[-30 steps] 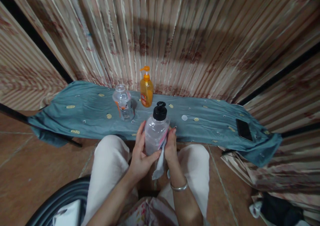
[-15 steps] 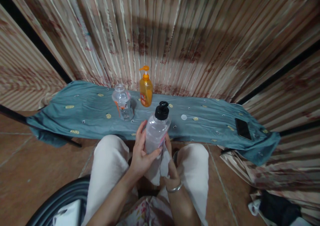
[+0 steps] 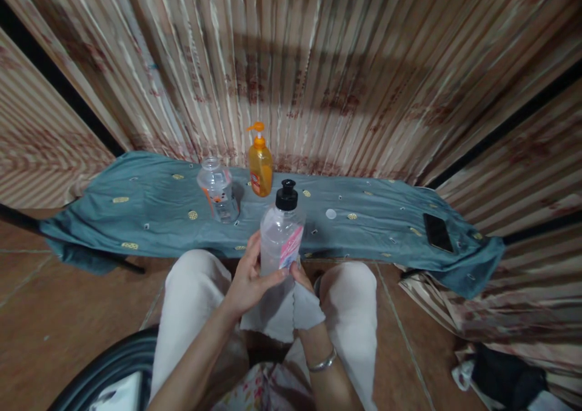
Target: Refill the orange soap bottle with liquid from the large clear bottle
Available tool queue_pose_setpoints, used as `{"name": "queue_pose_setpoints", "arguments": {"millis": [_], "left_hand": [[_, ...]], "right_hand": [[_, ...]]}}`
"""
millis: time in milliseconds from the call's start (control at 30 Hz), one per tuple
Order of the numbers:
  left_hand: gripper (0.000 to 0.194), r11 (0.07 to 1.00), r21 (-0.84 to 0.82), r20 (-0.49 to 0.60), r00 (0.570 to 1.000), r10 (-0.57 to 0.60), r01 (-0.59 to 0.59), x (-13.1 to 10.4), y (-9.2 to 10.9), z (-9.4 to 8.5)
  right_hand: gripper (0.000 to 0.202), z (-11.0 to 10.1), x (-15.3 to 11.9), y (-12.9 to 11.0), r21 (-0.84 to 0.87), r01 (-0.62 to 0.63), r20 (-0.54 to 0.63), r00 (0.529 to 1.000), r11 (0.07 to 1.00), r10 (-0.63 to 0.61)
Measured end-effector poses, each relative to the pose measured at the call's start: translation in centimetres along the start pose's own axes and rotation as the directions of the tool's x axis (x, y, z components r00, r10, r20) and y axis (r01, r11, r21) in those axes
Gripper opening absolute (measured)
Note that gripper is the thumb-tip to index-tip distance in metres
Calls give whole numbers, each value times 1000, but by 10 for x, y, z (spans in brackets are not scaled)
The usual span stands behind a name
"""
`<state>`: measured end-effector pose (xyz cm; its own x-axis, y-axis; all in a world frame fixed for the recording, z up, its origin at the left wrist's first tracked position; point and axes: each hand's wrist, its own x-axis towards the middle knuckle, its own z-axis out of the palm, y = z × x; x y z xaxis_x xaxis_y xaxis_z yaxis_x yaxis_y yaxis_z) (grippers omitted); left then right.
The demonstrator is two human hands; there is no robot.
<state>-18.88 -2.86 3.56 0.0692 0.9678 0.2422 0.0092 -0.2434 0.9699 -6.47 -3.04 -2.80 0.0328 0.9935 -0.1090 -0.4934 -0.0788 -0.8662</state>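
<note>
A clear pump bottle (image 3: pixel 275 241) with a black pump top and a pink label is upright between my hands, above my knees. Wrapped round its left side is my left hand (image 3: pixel 250 277), thumb across the front. My right hand (image 3: pixel 305 280) is closed at the bottle's lower right, pressing a white tissue (image 3: pixel 291 308) against it; the tissue hides most of that hand's fingers. Beyond them, on the cloth-covered bench, stand an open clear plastic bottle (image 3: pixel 219 196) with orange print and an orange pump bottle (image 3: pixel 260 168).
A teal cloth (image 3: pixel 159 217) covers the narrow bench. On its right end lies a black phone (image 3: pixel 438 232). A striped curtain (image 3: pixel 291 71) hangs behind. At lower left, a white object (image 3: pixel 120 393) rests on a round black seat (image 3: pixel 100 368). Dark cloth (image 3: pixel 507 374) lies at lower right.
The pump bottle has turned so that its pink label faces me more. My right hand has moved up along its side, and the tissue is spread wider beneath.
</note>
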Motion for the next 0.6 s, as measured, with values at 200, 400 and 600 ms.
{"name": "queue_pose_setpoints", "arguments": {"millis": [200, 400, 600], "left_hand": [[66, 990, 135, -25, 999, 44, -40, 1, 7, 1], [84, 993, -119, -214, 977, -27, 1, -4, 20, 29], [71, 933, -360, -259, 957, -131, 30, 6, 29, 42]], "right_hand": [[48, 1, -8, -17, 19, 14, -42, 999, 1000, -13], [63, 18, -14, -42, -22, 146, -131, 980, 989, -148], [70, 23, -17, -34, -223, 307, -145, 928, 925, -343]]}}
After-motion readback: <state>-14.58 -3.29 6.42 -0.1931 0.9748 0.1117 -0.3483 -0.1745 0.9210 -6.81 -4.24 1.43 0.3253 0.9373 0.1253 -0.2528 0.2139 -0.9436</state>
